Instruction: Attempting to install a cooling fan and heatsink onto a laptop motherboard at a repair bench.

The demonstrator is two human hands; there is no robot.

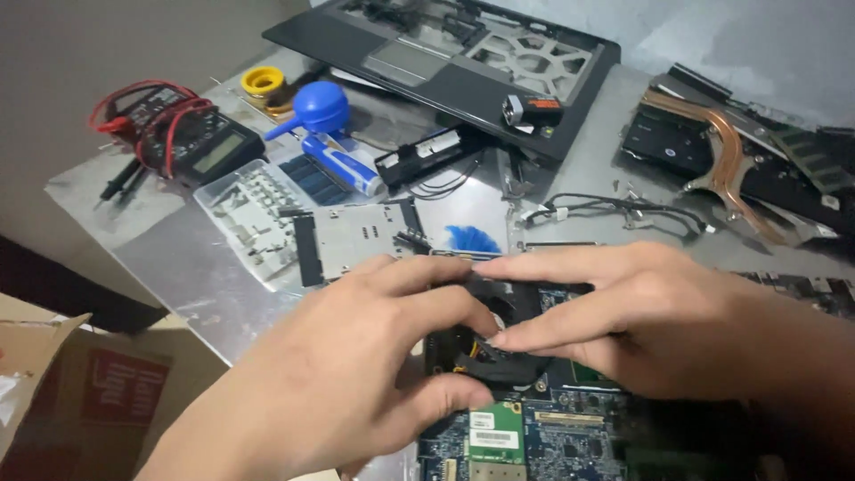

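My left hand (356,374) and right hand (641,321) both pinch the black cooling fan (485,343), which sits on the blue motherboard (534,436). I judge I'm freeing it; next calls for a gentle, even lift. Beyond lies the laptop shell (463,62).

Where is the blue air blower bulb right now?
In the head view, the blue blower bulb lies at the table's upper left, beside the yellow roll, right of the multimeter.
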